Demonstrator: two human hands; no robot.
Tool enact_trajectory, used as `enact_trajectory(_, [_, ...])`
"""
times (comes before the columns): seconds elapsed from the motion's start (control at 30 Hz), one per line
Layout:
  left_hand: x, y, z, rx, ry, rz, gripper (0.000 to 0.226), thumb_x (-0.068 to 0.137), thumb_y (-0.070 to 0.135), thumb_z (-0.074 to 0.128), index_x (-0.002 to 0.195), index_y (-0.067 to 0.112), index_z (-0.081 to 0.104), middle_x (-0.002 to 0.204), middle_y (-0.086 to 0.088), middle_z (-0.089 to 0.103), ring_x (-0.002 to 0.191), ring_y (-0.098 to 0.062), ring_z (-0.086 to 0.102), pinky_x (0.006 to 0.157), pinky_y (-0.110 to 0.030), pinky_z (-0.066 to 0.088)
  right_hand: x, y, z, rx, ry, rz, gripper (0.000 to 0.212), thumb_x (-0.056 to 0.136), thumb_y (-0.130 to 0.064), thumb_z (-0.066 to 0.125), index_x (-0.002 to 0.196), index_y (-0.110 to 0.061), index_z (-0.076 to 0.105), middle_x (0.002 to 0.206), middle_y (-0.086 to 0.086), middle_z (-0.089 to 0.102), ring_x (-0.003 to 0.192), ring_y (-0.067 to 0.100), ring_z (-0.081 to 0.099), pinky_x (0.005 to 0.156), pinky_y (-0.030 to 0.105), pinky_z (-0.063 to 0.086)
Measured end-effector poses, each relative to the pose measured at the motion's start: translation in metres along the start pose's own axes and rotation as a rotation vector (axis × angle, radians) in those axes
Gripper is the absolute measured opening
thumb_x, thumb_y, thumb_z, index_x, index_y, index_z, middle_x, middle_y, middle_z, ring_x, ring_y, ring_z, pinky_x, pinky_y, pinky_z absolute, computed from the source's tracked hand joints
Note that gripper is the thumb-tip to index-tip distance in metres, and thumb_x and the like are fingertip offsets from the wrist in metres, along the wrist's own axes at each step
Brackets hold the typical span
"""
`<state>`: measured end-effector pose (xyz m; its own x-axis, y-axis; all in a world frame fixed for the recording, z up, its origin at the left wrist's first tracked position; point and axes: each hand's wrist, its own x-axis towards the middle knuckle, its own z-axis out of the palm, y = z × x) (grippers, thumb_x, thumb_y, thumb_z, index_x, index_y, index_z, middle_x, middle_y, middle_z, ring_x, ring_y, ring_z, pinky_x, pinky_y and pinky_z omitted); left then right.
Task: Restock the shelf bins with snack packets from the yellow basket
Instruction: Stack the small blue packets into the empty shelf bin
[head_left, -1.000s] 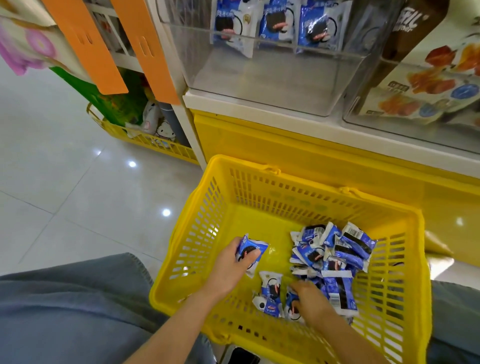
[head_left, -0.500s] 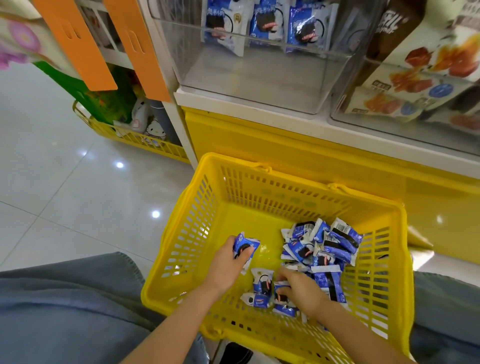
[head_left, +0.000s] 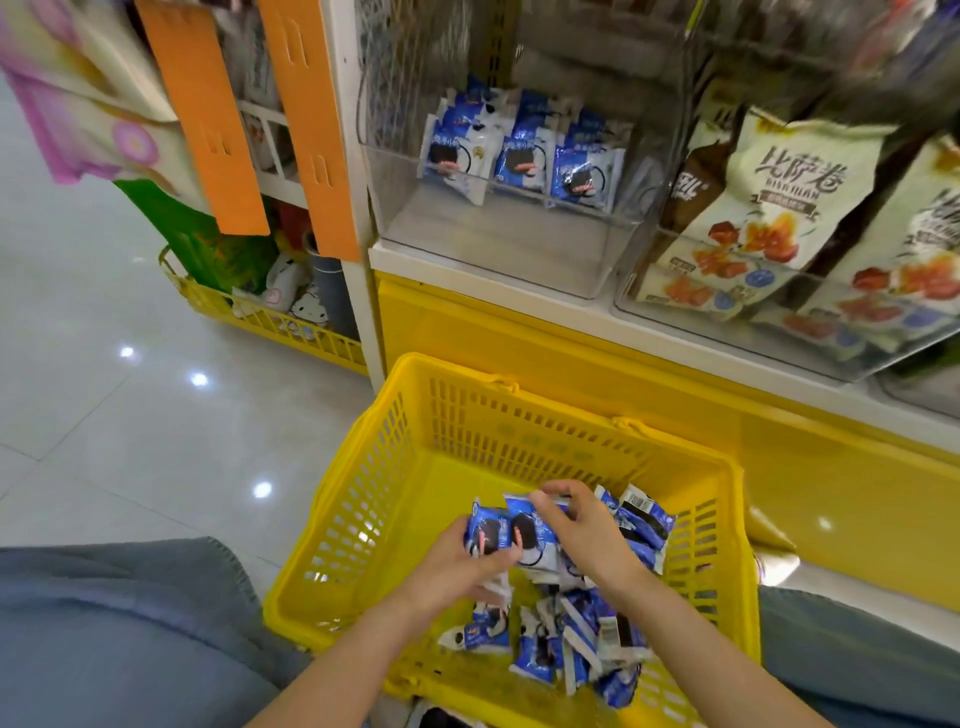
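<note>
Blue packets in curled hands (both)

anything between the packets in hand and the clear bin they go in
Nothing loose blocks the way. Only the front wall of the clear bin faces the held packets, so they likely go in over it.

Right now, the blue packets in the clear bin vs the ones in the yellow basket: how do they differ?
Pose: the bin packets stand upright in a row, faces forward. The basket packets lie jumbled in a heap.
Contact: the bin packets are untouched. The left hand and right hand each grip some of the basket packets.
Shared: the same blue-and-white wrapper with a dark round biscuit on it.
</note>
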<state>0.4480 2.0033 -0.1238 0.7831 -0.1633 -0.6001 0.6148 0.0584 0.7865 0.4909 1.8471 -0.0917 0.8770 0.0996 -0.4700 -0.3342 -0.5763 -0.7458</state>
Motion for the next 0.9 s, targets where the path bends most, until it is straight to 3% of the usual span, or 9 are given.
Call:
enact_trajectory(0.07, [-0.005, 0.003, -0.001, -0.077, 0.036, 0.012, 0.036, 0.078, 0.022, 0.073, 0.109, 0.022, 0.056, 0.1, -0.001, 0.068, 0.09, -0.013, 0.067, 0.064, -0.032, 0.057, -0.007, -0.007, -0.004, 0.02, -0.121, 0.001, 0.04, 0.088, -0.04, 0.06, 0.121, -0.024, 0.045, 0.109, 0.004, 0.057, 0.096, 0.015, 0.058, 0.074, 0.025, 0.05])
enact_trajectory(0.13, [-0.009, 0.008, 0.0, -0.13, 0.057, 0.023, 0.039, 0.079, 0.022, 0.072, 0.114, 0.016, 0.056, 0.104, -0.005, 0.068, 0.092, -0.018, 0.066, 0.064, -0.033, 0.057, -0.013, -0.016, -0.008, 0.057, -0.192, -0.026, 0.042, 0.084, -0.025, 0.069, 0.117, -0.024, 0.043, 0.104, -0.007, 0.058, 0.089, 0.004, 0.059, 0.069, 0.016, 0.052])
enact_trajectory(0.23, [-0.015, 0.021, 0.003, -0.158, 0.056, 0.046, 0.039, 0.081, 0.023, 0.07, 0.115, 0.013, 0.055, 0.103, -0.007, 0.067, 0.087, -0.018, 0.067, 0.063, -0.03, 0.056, -0.02, -0.03, -0.016, 0.052, -0.132, -0.099, 0.039, 0.082, -0.008, 0.07, 0.111, -0.014, 0.045, 0.103, 0.0, 0.065, 0.086, 0.012, 0.064, 0.073, 0.021, 0.053])
enact_trajectory(0.33, [-0.019, 0.047, 0.001, -0.127, 0.034, 0.113, 0.037, 0.084, 0.021, 0.067, 0.118, 0.012, 0.054, 0.105, -0.007, 0.066, 0.086, -0.016, 0.065, 0.063, -0.031, 0.056, -0.024, -0.048, -0.03, 0.044, -0.066, -0.205, 0.03, 0.084, -0.008, 0.067, 0.107, -0.014, 0.049, 0.098, 0.0, 0.069, 0.083, 0.009, 0.066, 0.074, 0.023, 0.054])
enact_trajectory(0.43, [-0.024, 0.082, -0.008, -0.041, -0.006, 0.209, 0.034, 0.087, 0.02, 0.063, 0.119, 0.016, 0.053, 0.106, -0.001, 0.061, 0.091, -0.012, 0.061, 0.064, -0.03, 0.058, -0.026, -0.075, -0.048, 0.005, -0.076, -0.334, 0.024, 0.085, -0.013, 0.066, 0.104, -0.026, 0.057, 0.097, -0.004, 0.07, 0.088, 0.009, 0.066, 0.077, 0.026, 0.056])
enact_trajectory(0.57, [-0.032, 0.126, -0.026, 0.144, 0.0, 0.326, 0.021, 0.09, 0.017, 0.058, 0.109, 0.018, 0.05, 0.093, 0.005, 0.058, 0.078, -0.007, 0.06, 0.058, -0.024, 0.057, -0.023, -0.121, -0.07, -0.04, -0.03, -0.489, 0.022, 0.086, -0.014, 0.063, 0.097, -0.033, 0.062, 0.093, -0.018, 0.071, 0.088, -0.003, 0.065, 0.077, 0.011, 0.05])
enact_trajectory(0.7, [-0.036, 0.164, -0.047, 0.208, 0.085, 0.384, 0.028, 0.09, 0.013, 0.057, 0.112, 0.014, 0.04, 0.094, 0.0, 0.054, 0.073, -0.009, 0.058, 0.051, -0.022, 0.055, -0.013, -0.174, -0.091, -0.142, 0.11, -0.618, 0.021, 0.085, -0.017, 0.064, 0.101, -0.031, 0.06, 0.096, -0.02, 0.067, 0.092, -0.007, 0.061, 0.081, 0.01, 0.046])
enact_trajectory(0.8, [-0.036, 0.185, -0.061, 0.188, 0.149, 0.409, 0.03, 0.09, 0.013, 0.057, 0.115, 0.011, 0.039, 0.1, -0.003, 0.054, 0.075, -0.01, 0.058, 0.055, -0.026, 0.055, 0.001, -0.217, -0.101, -0.281, 0.244, -0.71, 0.026, 0.087, -0.023, 0.062, 0.107, -0.036, 0.053, 0.098, -0.023, 0.059, 0.095, -0.01, 0.056, 0.08, 0.008, 0.044])
enact_trajectory(0.9, [-0.03, 0.202, -0.067, 0.073, 0.192, 0.442, 0.028, 0.09, 0.014, 0.057, 0.114, 0.014, 0.042, 0.098, 0.001, 0.055, 0.078, -0.008, 0.058, 0.057, -0.025, 0.056, 0.025, -0.255, -0.106, -0.31, 0.381, -0.758, 0.028, 0.088, -0.02, 0.062, 0.114, -0.028, 0.055, 0.102, -0.017, 0.057, 0.09, -0.005, 0.056, 0.076, 0.001, 0.041])
